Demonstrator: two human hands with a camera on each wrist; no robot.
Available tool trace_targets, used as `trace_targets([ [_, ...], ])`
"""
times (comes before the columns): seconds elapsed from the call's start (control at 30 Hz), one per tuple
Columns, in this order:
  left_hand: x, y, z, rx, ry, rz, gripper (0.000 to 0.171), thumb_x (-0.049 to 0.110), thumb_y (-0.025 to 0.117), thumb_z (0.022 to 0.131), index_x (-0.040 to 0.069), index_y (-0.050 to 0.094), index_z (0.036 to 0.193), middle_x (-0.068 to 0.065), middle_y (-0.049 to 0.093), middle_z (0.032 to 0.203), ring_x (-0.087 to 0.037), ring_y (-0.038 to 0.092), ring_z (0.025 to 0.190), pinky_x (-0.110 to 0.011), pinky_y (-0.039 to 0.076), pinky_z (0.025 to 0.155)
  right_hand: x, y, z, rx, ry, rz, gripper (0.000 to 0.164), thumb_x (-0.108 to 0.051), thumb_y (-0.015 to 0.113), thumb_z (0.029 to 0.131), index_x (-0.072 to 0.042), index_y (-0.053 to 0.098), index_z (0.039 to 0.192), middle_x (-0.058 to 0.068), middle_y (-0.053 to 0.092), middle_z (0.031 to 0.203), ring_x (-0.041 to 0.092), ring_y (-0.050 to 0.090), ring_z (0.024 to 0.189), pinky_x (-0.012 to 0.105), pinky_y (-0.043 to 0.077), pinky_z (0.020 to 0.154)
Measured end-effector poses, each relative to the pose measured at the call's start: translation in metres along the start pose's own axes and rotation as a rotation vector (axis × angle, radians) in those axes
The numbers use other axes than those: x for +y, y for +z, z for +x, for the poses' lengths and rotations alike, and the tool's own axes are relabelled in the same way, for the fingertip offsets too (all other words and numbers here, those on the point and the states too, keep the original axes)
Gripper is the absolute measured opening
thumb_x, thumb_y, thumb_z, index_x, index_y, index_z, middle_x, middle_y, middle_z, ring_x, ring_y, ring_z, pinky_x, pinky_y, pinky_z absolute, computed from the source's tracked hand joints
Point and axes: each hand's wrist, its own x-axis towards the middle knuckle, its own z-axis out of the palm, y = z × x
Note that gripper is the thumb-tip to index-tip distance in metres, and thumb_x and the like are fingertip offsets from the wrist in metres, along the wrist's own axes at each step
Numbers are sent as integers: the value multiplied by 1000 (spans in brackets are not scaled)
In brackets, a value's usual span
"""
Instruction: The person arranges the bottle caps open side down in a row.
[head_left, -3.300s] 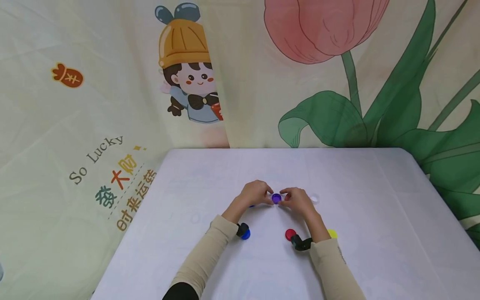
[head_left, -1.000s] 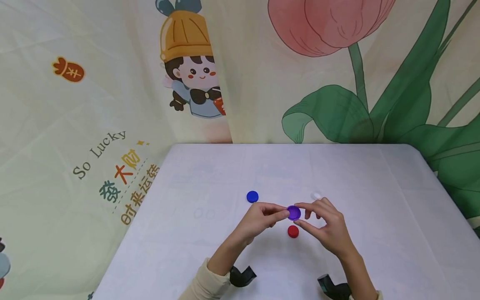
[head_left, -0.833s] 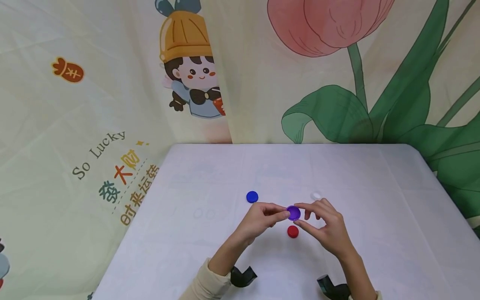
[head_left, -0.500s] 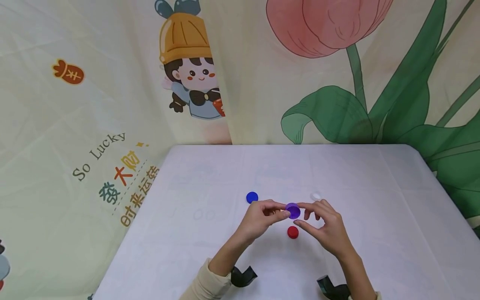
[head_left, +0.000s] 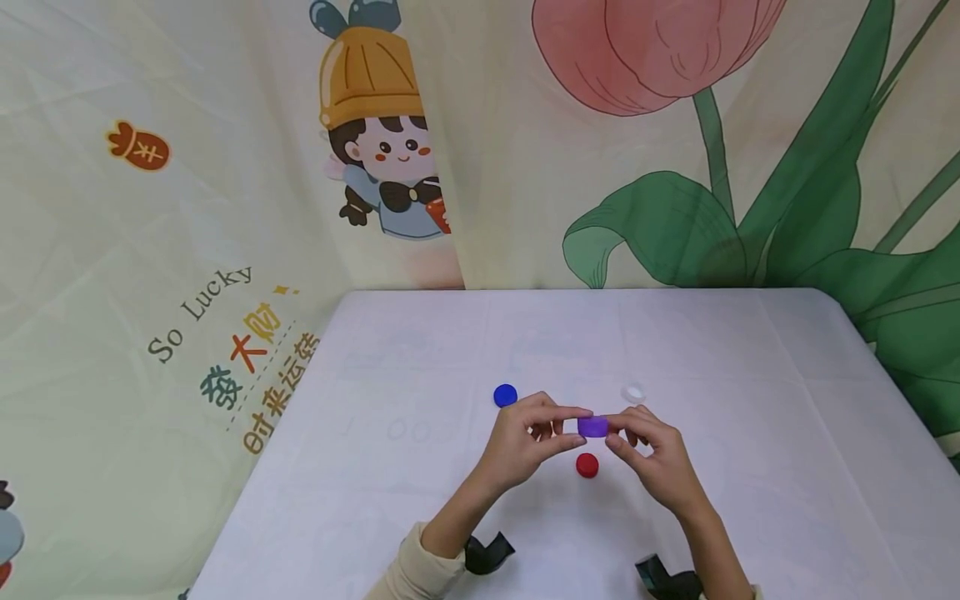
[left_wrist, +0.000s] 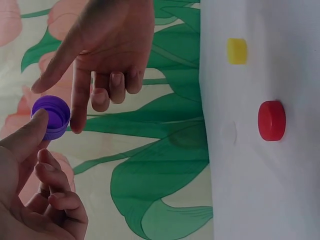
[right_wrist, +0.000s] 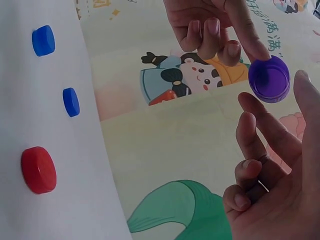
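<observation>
Head view: your left hand (head_left: 519,442) has its grip clamped on the purple bottle cap (head_left: 592,427), index finger and thumb at its left end, cap seen side-on, held up off the surface (head_left: 420,358). Your right hand (head_left: 656,462) is at the cap's other end, index tip at the edge; contact can't be told here. Red bottle cap (head_left: 587,465) just below the purple one in view, blue bottle cap (head_left: 506,395) behind your left hand, clear cap (head_left: 633,392) behind your right. Printed backdrop (head_left: 495,167) behind.

Left wrist view: your left thumb lies across the purple cap's hollow side. Your right grip is apart, thumb and index straddling the cap. Yellow bottle cap (left_wrist: 237,51) near the red one.

Right wrist view: your left index touches the purple rim; your right fingertips sit just beside it. Another blue cap (right_wrist: 43,40) shows on the surface.
</observation>
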Motion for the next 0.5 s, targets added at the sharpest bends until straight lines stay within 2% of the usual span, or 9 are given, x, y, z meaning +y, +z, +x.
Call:
trace_targets([
  [0.07,0,1,-1,-7,26,2,25,1,75,73,0,71,98,-7,50,67,-17,44,59,-22,36,49,-9,-2,2,-7,15,23,19,11,64,78,1,69,94,1,60,76,10,43,68,29,36,57],
  [0.2,0,2,-1,-12,63,3,25,0,75,73,-2,71,97,-10,50,67,-20,44,58,-22,37,49,-9,-3,2,-22,47,60,18,10,63,79,1,69,93,1,60,77,10,43,69,32,35,57],
  [0.3,0,3,-1,-15,64,9,25,0,75,73,-2,71,97,-9,50,67,-18,45,58,-21,38,49,-9,-3,2,-23,59,75,17,10,63,80,0,69,93,1,60,78,10,43,69,34,35,57],
  [0.5,2,1,-1,-25,49,24,32,1,77,71,-3,69,102,-5,49,68,-23,45,56,-18,35,49,-9,-4,2,-17,42,72,20,11,66,77,1,68,95,2,58,76,13,42,67,29,34,56],
])
